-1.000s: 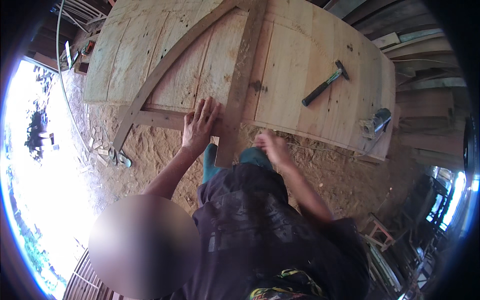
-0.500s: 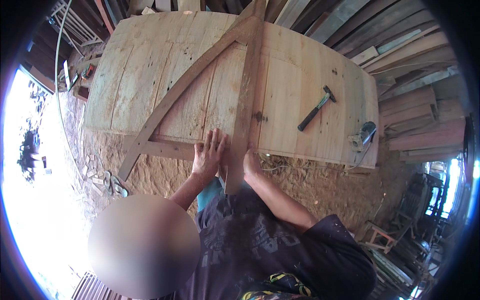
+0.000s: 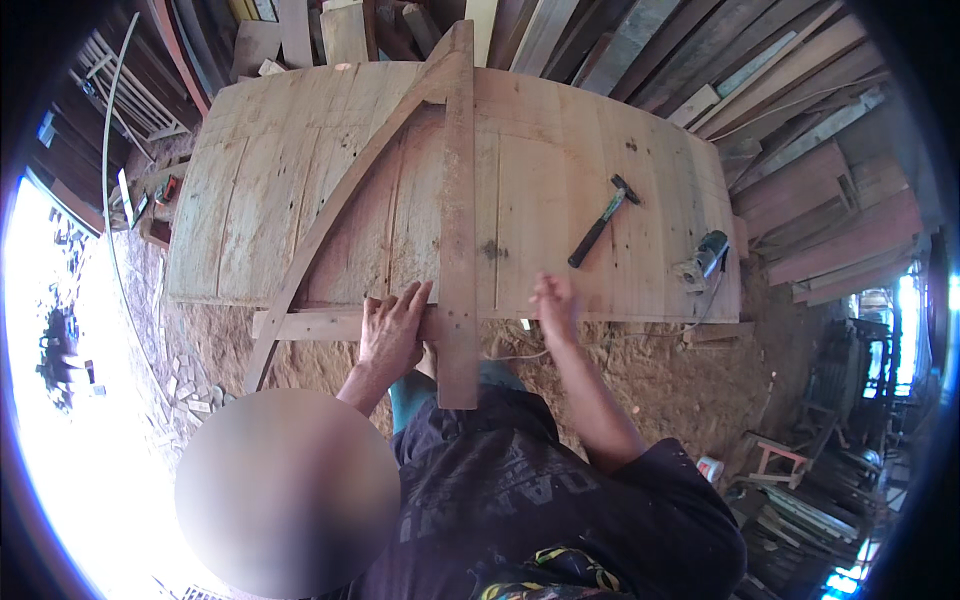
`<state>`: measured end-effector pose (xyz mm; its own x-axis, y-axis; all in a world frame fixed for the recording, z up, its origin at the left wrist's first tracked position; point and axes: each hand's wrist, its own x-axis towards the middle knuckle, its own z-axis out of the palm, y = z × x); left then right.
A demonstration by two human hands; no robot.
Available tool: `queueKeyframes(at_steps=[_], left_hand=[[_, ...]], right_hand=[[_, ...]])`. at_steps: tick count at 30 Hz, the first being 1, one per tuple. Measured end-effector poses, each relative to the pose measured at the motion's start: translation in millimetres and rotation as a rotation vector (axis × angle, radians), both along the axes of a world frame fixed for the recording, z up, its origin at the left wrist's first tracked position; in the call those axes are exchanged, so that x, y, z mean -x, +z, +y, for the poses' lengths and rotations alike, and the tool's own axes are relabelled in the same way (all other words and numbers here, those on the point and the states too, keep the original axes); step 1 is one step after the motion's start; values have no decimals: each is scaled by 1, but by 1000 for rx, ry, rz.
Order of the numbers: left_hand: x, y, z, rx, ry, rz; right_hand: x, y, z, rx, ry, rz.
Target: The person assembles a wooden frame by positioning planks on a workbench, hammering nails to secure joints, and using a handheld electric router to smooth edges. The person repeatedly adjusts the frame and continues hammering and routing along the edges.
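Observation:
A wooden A-shaped frame [image 3: 457,190] of straight bars joined at the far end lies on a broad plank panel [image 3: 610,130]. My left hand [image 3: 393,335] lies across its crosspiece [image 3: 320,325], fingers spread over the bar beside the upright one; the thumb is hidden. To the right of that bar my right hand [image 3: 555,305] hovers over the panel's near edge, slightly blurred, fingers loosely bent and apart, nothing seen in them. Beyond it a hammer [image 3: 603,222] with a dark handle rests on the planks.
A corded power tool [image 3: 705,262] stands at the panel's right end, its cable trailing along the near edge. Stacked boards [image 3: 840,215] line the far and right sides. Wood offcuts [image 3: 195,395] lie on the dirt floor at left, and a tape measure [image 3: 167,188] sits beyond the left end.
My right hand has left the upright bar and moved right toward the hammer. My left hand stays on the crosspiece with its fingers more spread. The frame looks straighter in the shifted view.

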<state>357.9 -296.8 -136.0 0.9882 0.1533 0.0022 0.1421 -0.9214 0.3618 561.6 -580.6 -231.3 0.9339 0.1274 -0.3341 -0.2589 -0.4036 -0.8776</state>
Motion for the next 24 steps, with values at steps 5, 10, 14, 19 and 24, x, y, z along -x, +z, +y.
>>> queueKeyframes(at_steps=[5, 10, 14, 19, 24], left_hand=[[3, 54, 26, 150, 34, -327], [-10, 86, 31, 392, 252, -555], [6, 111, 16, 800, 487, -793], [24, 158, -32, 993, 541, -779], [80, 145, -53, 1157, 601, -823]], right_hand=[[-99, 1, -31, 648, -71, -409], [-146, -10, -37, 592, -4, -440], [-155, 25, -20, 96, -49, 76], [-168, 37, -54, -427, -116, 376], [-165, 43, -88, -382, -13, 173]])
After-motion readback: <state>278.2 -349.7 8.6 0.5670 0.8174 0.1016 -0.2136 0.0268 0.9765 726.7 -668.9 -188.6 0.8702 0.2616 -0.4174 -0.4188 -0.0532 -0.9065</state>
